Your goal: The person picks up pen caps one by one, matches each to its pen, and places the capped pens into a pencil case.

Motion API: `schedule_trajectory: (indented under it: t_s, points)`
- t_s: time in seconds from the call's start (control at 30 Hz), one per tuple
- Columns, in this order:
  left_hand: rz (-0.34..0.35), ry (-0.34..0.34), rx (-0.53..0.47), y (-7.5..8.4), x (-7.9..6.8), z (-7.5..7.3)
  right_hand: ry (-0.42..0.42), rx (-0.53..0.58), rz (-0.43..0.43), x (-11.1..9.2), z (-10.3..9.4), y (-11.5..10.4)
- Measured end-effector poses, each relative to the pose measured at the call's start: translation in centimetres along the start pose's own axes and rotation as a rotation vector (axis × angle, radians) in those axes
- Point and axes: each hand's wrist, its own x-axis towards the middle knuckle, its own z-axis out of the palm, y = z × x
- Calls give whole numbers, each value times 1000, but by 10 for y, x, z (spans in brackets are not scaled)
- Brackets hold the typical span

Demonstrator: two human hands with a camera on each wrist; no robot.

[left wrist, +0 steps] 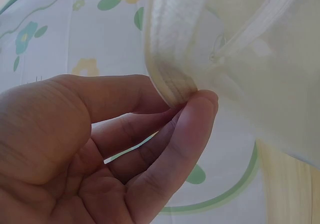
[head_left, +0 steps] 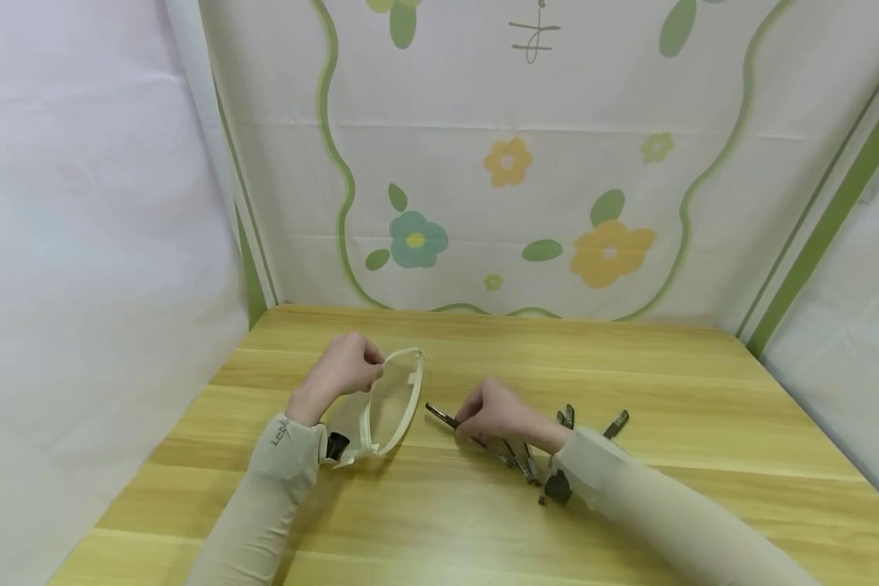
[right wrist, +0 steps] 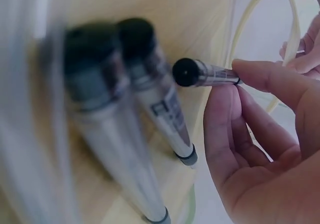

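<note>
My left hand (head_left: pixel 343 368) pinches the cream rim of a see-through zip pouch (head_left: pixel 413 400) between thumb and fingers. The pouch's mouth gapes toward the right. In the left wrist view the pouch's edge (left wrist: pixel 172 43) sits between the fingertips of the left hand (left wrist: pixel 115 149). To the right of the pouch, my right hand (head_left: pixel 500 411) holds a dark pen (head_left: pixel 441 416), whose one end points at the pouch. The right wrist view shows the pen's black end (right wrist: pixel 187 72) sticking out from the thumb and fingertips of the right hand (right wrist: pixel 265 149).
Several similar pens (head_left: pixel 520 464) lie under and around the right wrist. One pen (head_left: pixel 617 424) lies farther right. The wooden table (head_left: pixel 439 521) meets a white flowered cloth (head_left: pixel 513 212) at the back, with white cloth walls on both sides.
</note>
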Motion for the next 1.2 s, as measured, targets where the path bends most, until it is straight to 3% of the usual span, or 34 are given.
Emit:
schedule_trajectory:
  t_s: [0.37, 0.63, 0.83, 1.2]
  points:
    - [22, 8, 17, 0, -1, 1, 80, 51, 15, -5, 0, -7]
    - [12, 11, 11, 1, -1, 1, 155, 325, 66, -3, 11, -12]
    - [21, 20, 16, 2, -1, 0, 214, 562, 126, 13, 28, -19]
    - [13, 20, 39, 3, -1, -1, 295, 796, 208, 42, 60, -32]
